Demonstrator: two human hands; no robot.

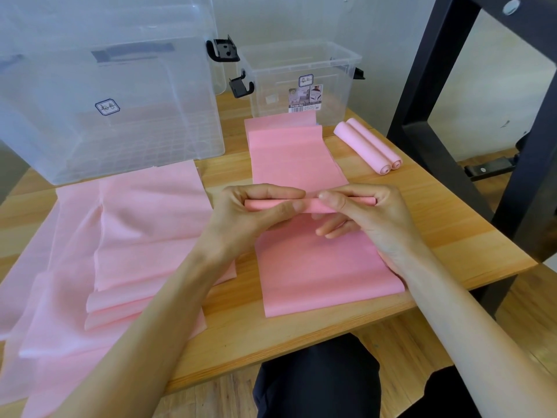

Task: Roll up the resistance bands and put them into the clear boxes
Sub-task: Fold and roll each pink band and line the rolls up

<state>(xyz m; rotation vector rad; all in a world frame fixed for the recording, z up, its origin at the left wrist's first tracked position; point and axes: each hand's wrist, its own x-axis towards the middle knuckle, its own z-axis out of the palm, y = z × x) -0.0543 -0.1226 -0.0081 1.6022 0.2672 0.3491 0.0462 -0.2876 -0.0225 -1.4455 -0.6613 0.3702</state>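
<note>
Right at the middle of the wooden surface, both hands are pinching a pink resistance band that's partly rolled into a thin tube. Left hand has its thumb under the roll and its fingers curled over the top; right hand grips the other end the same way, with a couple of fingers tucked underneath. So both are closed around the roll, held just above the flat part of the band. The unrolled part lies toward the person and reaches the near edge of the surface, and more pink band runs away from the hands toward the small clear box, where it bunches up in folds against the box's front wall. That box is open on top, with black latches on its sides and a label on the front. Just right of it, two finished pink rolls lie side by side, touching each other. Off to the left there's a messy pile of loose pink bands spread flat and overlapping, spilling over the near edge. Behind that pile sits the big clear box, with a grid pattern on its floor. A black metal frame stands at the right.
</note>
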